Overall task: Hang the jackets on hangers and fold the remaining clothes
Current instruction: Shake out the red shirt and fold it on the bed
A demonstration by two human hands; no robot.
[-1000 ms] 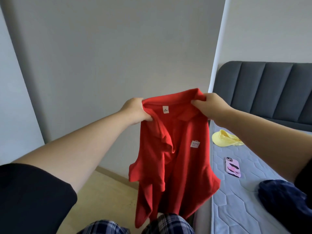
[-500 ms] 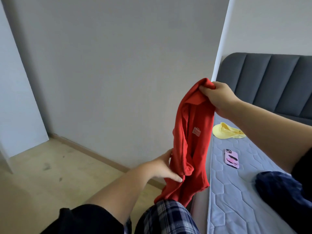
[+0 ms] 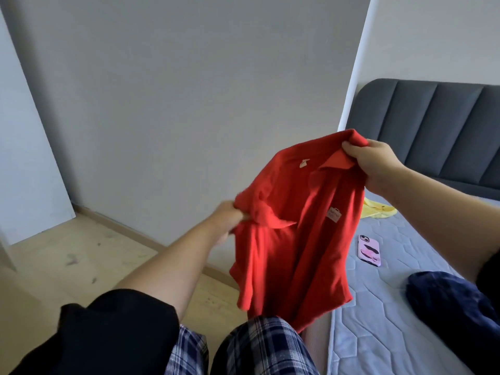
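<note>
I see a grey wall point(image 3: 189, 104) filling most of my view, with pale wooden floor point(image 3: 67, 253) at its foot on the left. On the right is a bed point(image 3: 392, 307) with a quilted blue-grey mattress and a dark padded headboard point(image 3: 433, 125) behind it.

The red shirt point(image 3: 297, 239) hangs in the air in front of the wall, just beside the mattress edge. It is spread between both hands and slopes down from upper right to lower left, and its hem reaches the plaid trousers point(image 3: 270, 345) at the bottom of the frame. A dark blue garment point(image 3: 446, 307) lies bunched on the mattress at the near right, well apart from the shirt.

The right hand point(image 3: 370, 163) pinches the collar end at the shirt's top right corner, its fingers curled round the fabric. The left hand point(image 3: 230, 220) is blurred, but it grips a gathered bunch of cloth at the shirt's left side, lower than the right.

A yellow garment point(image 3: 378, 212) lies on the mattress near the headboard, partly hidden by the shirt. A pink phone point(image 3: 369, 250) rests flat on the mattress nearer to me. A small white tag point(image 3: 334, 213) sits on the shirt's chest, and a pale label point(image 3: 384, 163) shows inside the neck.
</note>
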